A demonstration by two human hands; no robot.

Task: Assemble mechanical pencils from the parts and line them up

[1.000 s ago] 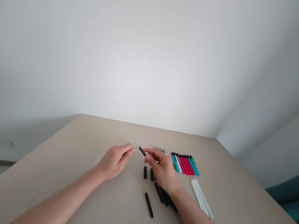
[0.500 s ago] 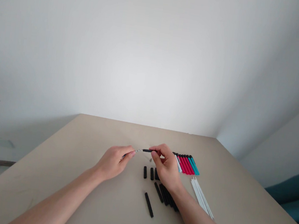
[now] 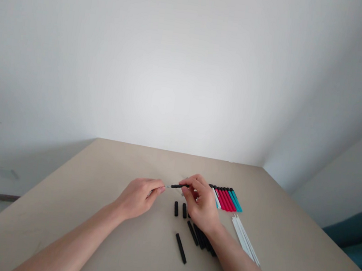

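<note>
Above the beige table (image 3: 97, 213), my left hand (image 3: 137, 197) is closed in a pinch on the metal tip of a thin black pen part (image 3: 178, 186). My right hand (image 3: 201, 202) pinches the other end of that black part between thumb and fingers. The piece lies almost level between the two hands. Under my right hand are short black caps (image 3: 176, 208) and several longer black tubes (image 3: 181, 248).
A row of red, teal and white pens (image 3: 226, 199) lies to the right of my right hand. Several thin white refill rods (image 3: 245, 241) lie further right, near my right forearm. A white wall stands behind the table; a dark teal seat shows at the right edge.
The black part has turned from slanted to almost level. My right hand has slid right along it and lifted a little; my left hand has hardly moved.
</note>
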